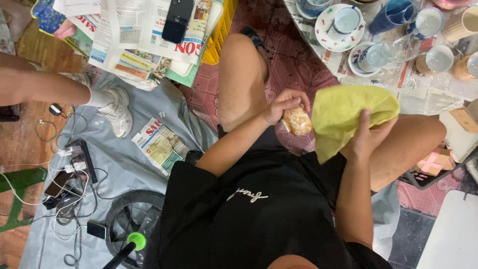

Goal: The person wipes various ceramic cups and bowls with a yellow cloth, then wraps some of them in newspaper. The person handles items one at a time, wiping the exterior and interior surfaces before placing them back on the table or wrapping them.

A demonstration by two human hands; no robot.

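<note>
Left hand [283, 105] gripping small tan cup [297, 121] above lap; right hand [367, 137] clutching yellow-green cloth [348, 114] just right of it. Cups and saucers [339, 22] on newspaper far right.

Cup [297, 120] left of cloth [348, 114], crockery [343, 22] on newspaper [428, 84] beyond, phone [177, 20] far left

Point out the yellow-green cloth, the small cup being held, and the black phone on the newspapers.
yellow-green cloth [348, 112], head view, middle of the fabric.
small cup [298, 122], head view, mottled side.
black phone [177, 20], head view, back.
</note>
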